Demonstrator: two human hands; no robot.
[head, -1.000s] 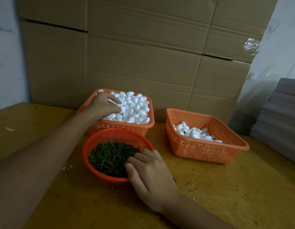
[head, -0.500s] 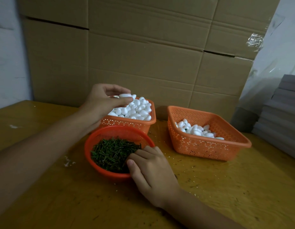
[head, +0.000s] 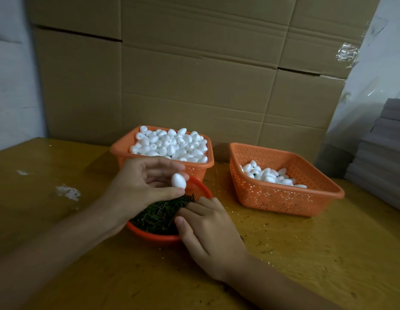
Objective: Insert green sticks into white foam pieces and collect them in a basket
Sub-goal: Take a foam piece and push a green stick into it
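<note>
Pinching a smooth, egg-shaped white foam piece [head: 178,181] between thumb and finger, the left hand [head: 145,186] hovered over the round perforated orange bowl [head: 154,235] of thin green sticks [head: 158,214] — the right hand [head: 210,231] curled into them, its grip hidden.

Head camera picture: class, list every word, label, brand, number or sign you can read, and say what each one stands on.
None: no text can be read anywhere in this picture.
The cardboard boxes show plain brown faces.
The left orange basket and the right orange basket carry no label.
The grey stack shows no print.
</note>
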